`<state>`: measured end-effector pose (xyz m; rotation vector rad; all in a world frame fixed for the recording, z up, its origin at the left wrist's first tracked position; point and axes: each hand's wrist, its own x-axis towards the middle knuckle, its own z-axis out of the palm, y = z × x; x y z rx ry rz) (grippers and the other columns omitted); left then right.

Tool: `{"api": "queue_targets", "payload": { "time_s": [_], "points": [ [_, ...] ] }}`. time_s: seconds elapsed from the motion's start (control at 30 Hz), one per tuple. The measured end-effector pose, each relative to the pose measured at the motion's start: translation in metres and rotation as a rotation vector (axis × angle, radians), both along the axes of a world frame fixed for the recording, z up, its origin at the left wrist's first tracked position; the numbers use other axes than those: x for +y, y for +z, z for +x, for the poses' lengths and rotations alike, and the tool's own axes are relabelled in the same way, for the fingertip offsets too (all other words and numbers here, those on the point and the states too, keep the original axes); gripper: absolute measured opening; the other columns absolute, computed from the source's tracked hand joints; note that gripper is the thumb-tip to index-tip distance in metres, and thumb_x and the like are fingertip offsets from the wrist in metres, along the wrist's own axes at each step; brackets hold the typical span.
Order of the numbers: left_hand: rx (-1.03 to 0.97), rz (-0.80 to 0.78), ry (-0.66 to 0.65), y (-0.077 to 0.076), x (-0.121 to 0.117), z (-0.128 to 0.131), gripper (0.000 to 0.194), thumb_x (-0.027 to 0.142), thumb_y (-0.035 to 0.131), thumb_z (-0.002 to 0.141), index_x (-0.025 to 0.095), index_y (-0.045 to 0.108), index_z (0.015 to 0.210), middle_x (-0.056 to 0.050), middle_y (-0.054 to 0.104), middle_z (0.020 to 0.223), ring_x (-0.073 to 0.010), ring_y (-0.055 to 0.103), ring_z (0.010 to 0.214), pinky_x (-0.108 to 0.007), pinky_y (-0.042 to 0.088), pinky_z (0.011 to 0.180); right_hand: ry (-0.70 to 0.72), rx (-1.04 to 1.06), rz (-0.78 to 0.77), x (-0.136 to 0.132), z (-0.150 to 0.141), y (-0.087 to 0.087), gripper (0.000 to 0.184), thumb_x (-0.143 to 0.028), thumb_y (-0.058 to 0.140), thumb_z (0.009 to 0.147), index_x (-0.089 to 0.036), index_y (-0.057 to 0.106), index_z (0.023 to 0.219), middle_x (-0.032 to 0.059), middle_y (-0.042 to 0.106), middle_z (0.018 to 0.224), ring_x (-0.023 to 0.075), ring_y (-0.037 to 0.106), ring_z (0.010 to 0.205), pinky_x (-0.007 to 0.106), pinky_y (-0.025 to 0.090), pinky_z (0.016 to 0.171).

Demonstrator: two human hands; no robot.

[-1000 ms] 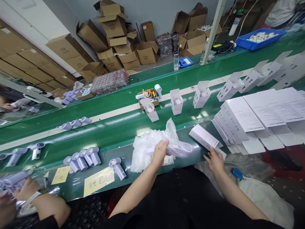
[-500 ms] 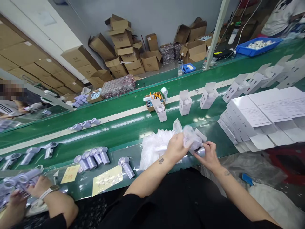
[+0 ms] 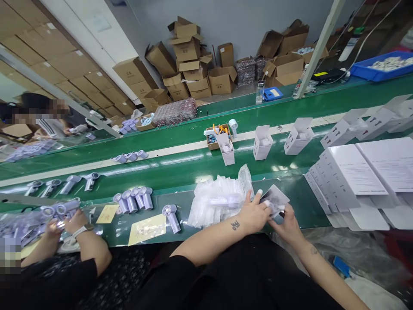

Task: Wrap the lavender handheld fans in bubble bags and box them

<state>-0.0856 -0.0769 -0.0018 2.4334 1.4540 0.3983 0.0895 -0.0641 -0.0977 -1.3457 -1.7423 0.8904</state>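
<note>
Between my hands is a small white box (image 3: 277, 199), tilted on the near edge of the bench. My left hand (image 3: 254, 215) lies against its left side, with fingers bent over the opening. My right hand (image 3: 288, 224) grips its near right side between thumb and fingers. What lies inside is mostly covered by my fingers. Left of my hands is a pile of clear bubble-wrap bags (image 3: 206, 206), one standing up at its right end. A lilac handheld fan (image 3: 172, 219) lies farther left, beside a yellow paper note (image 3: 146, 230).
Folded white cartons with printed sheets (image 3: 351, 168) are stacked to the right. Open white boxes (image 3: 263, 144) stand along the green conveyor belt (image 3: 180, 165). More lilac fans (image 3: 137, 200) lie left, where a co-worker's hands (image 3: 72, 221) handle fans. A blue tray (image 3: 364, 71) is at the far right.
The bubble-wrapped item in my left hand has gone down into the white box, and that hand has moved down onto the box. The view has shifted left.
</note>
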Motion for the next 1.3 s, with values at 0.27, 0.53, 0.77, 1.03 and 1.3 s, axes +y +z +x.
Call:
{"api": "queue_targets", "payload": {
  "time_s": [0.27,0.53,0.77,1.03,1.3],
  "points": [
    [-0.324,0.355,0.450,-0.009,-0.046,-0.082,0.018,0.029,0.049,0.088,0.023,0.064,0.096,-0.005,0.066,0.086,-0.0236,0.052,0.109,-0.047,0.028,0.105,0.154,-0.167,0.118,0.040,-0.023,0.093,0.057,-0.041,0.074,0.063,-0.021,0.047,0.110,0.0116,0.052,0.115,0.0282,0.059,0.096,0.041,0.052,0.079],
    [-0.143,-0.352,1.942,-0.091,-0.150,-0.246,0.052,0.044,0.052,0.081,0.008,0.050,0.118,-0.020,0.056,0.117,-0.0302,0.048,0.118,-0.040,0.035,0.098,0.699,-0.115,0.066,0.168,-0.238,0.102,0.056,-0.025,0.070,0.063,-0.023,0.039,0.109,0.0085,0.053,0.107,0.0271,0.057,0.099,0.037,0.051,0.077],
    [-0.292,-0.566,1.892,-0.140,-0.176,-0.256,0.037,0.050,0.060,0.071,0.015,0.061,0.083,-0.016,0.066,0.092,-0.0312,0.060,0.096,-0.036,0.043,0.082,0.736,-0.137,-0.084,0.208,-0.357,0.030,0.056,-0.008,0.064,0.054,-0.022,0.040,0.102,0.0038,0.057,0.094,0.0239,0.059,0.091,0.045,0.045,0.088],
    [-1.157,-0.236,1.593,-0.101,-0.126,-0.223,0.043,0.058,0.048,0.076,0.016,0.055,0.072,0.001,0.053,0.061,-0.0123,0.049,0.056,-0.021,0.035,0.052,0.528,0.133,-0.295,0.149,-0.271,0.051,0.043,-0.030,0.066,0.071,-0.022,0.047,0.109,0.0126,0.054,0.122,0.0283,0.051,0.117,0.045,0.047,0.091],
    [-0.711,-0.569,0.530,-0.049,-0.008,-0.036,0.043,0.045,0.033,0.092,0.013,0.062,0.091,-0.005,0.063,0.076,-0.0147,0.055,0.069,-0.025,0.044,0.063,0.046,0.697,-0.964,0.069,-0.088,0.057,0.041,-0.041,0.074,0.069,-0.021,0.058,0.101,0.0041,0.069,0.087,0.0189,0.066,0.073,0.033,0.057,0.070]
  ]
}}
